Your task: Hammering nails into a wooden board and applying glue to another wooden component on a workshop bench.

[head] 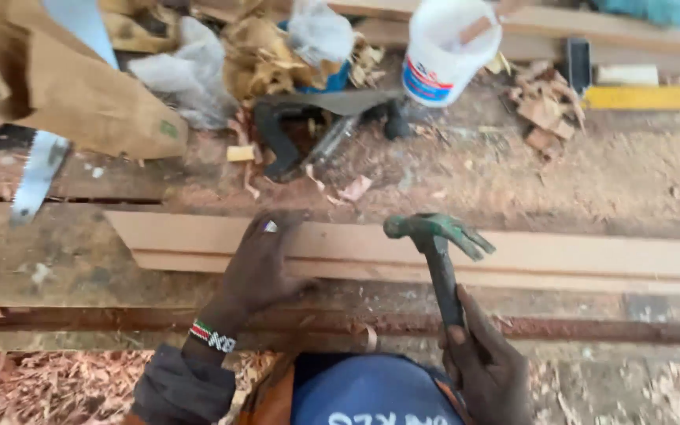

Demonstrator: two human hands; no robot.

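Observation:
A long strip of profiled wooden moulding (560,258) lies across the workbench, its left end cut at an angle. My left hand (260,267) rests on it near that end, fingers bent and pressed against the wood; I cannot tell whether something small sits under the fingertips. My right hand (485,358) grips the dark handle of a claw hammer (434,236), whose green head hovers just above the moulding, to the right of my left hand. A beaded band circles my left wrist.
A white plastic bucket (446,49) stands at the back. A handsaw blade (37,169) lies at the left under brown paper (80,86). A black clamp (281,138), wood offcuts (545,110), a yellow level (651,97) and shavings litter the bench.

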